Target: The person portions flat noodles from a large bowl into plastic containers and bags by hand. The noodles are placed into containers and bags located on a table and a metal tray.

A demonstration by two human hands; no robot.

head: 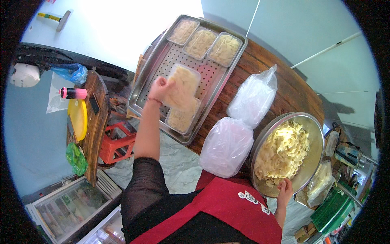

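Note:
My left hand (161, 88) reaches over a perforated stainless steel tray (170, 56) and grips the left edge of a clear plastic container of wide, flat noodles (186, 80). Motion blurs its lower part, which overlaps another filled container (182, 119) in the tray's near end. At the far end sit three more noodle containers, the middle one (198, 43) between two others. My right hand (285, 189) is at the near rim of a large metal bowl (315, 146), fingertips bunched beside the pile of loose noodles (283, 152). Whether those fingers pinch anything is unclear.
Two white plastic-wrapped bundles (227, 146) lie on the wooden table (253, 61) between tray and bowl. Leftward stand a red plastic stool (117, 141) and a wooden side table (94, 125) bearing a yellow round board (80, 119) and a pink bottle (73, 93). A glass-topped freezer (73, 204) is lower left.

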